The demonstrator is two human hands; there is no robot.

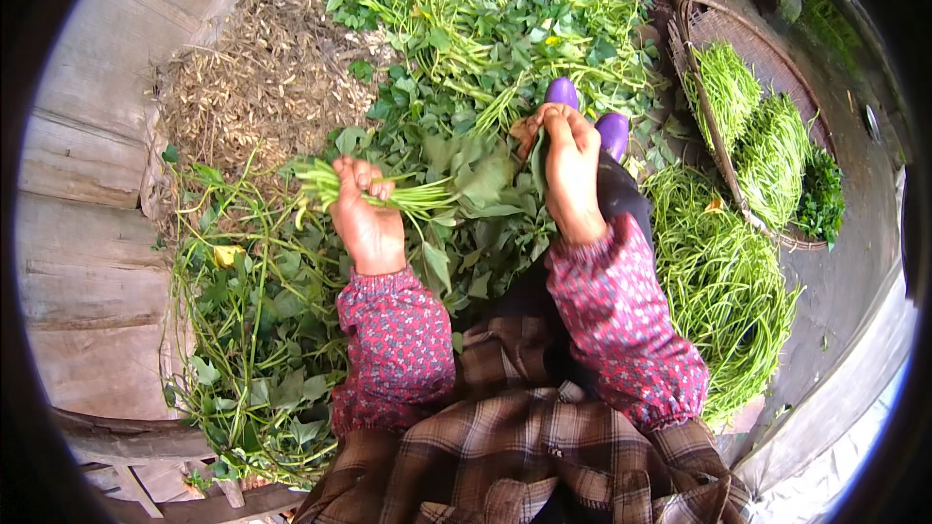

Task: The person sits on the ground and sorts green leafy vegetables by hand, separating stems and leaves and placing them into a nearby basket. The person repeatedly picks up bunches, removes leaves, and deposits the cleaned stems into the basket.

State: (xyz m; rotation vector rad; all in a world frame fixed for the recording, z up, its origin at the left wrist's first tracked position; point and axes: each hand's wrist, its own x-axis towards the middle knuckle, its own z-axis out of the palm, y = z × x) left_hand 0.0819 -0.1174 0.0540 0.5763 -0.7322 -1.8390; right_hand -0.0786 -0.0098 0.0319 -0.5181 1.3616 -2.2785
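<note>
My left hand (364, 211) grips a small bundle of green leaf stalks (422, 196), whose leaves point right and look blurred. To its right, my right hand (568, 160) is closed, fingertips together, on a green leaf (539, 164); a brownish leaf (522, 137) shows beside the fingertips. Both hands are bare below floral sleeve covers. Beneath and around them lies a broad heap of leafy green vines (291, 291), with more vines and pale stalks (466, 29) beyond. A large pile of stripped green stalks (721, 284) lies to the right of my right arm.
Purple shoe toes (561, 92) show beyond my right hand. A round woven basket (750, 40) at the right holds stalk bundles (772, 153) and dark green leaves (820, 196), with a wooden pole (710, 102) across its near side. Dry husks (269, 80) lie upper left beside wooden boards (80, 247).
</note>
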